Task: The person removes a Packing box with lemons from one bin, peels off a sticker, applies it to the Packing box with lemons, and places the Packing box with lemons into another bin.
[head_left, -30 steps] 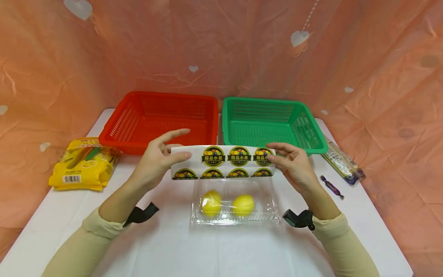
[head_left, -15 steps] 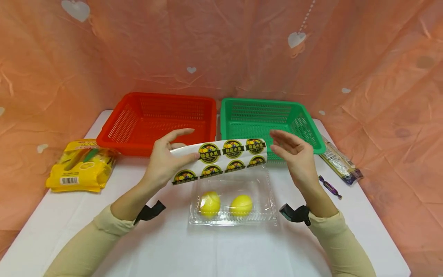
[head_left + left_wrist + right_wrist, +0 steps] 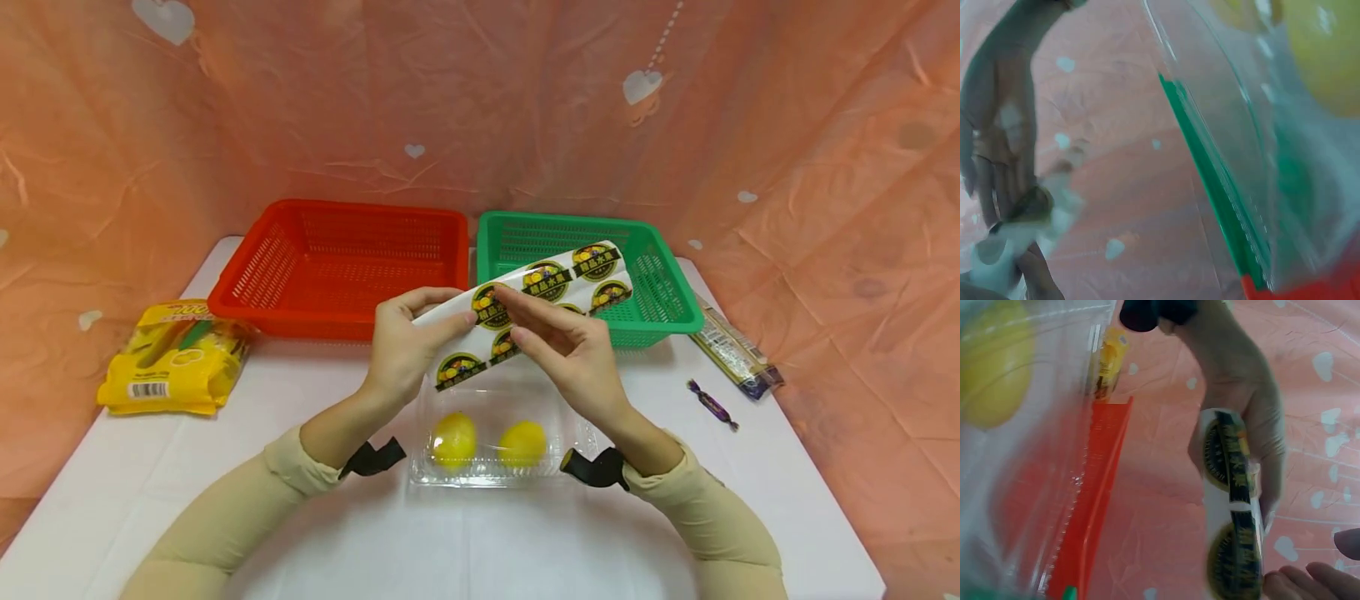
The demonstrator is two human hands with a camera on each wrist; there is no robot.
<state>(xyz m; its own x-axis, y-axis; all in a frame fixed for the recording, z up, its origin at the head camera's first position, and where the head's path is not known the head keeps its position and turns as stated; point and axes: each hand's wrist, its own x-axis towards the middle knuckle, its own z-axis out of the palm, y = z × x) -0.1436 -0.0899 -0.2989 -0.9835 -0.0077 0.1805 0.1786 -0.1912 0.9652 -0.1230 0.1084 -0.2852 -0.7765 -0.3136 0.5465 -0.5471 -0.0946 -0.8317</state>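
Observation:
My left hand (image 3: 408,346) pinches the left end of a white strip (image 3: 446,354) printed with round fruit labels; the strip slants up to the right. Against the label near the strip's middle lie the fingers of my right hand (image 3: 573,358), its thumb a little apart below; whether they pinch it is unclear. Under both hands a clear plastic box (image 3: 487,479) sits on the table, with two yellow fruits (image 3: 453,440) inside. In the right wrist view the strip (image 3: 1216,506) hangs from the left hand (image 3: 1235,381), and the right fingertips show at the lower right.
A red basket (image 3: 337,327) stands at the back left and a green basket (image 3: 652,321) at the back right, behind the strip. On the left lies a yellow packet (image 3: 172,367). A shiny packet (image 3: 738,354) and a small purple wrapped sweet (image 3: 712,406) lie on the right.
Both hands have moved closer together, the left one to the right. The strip has tilted, its right end rising over the green basket. My right hand left that end and came to the middle.

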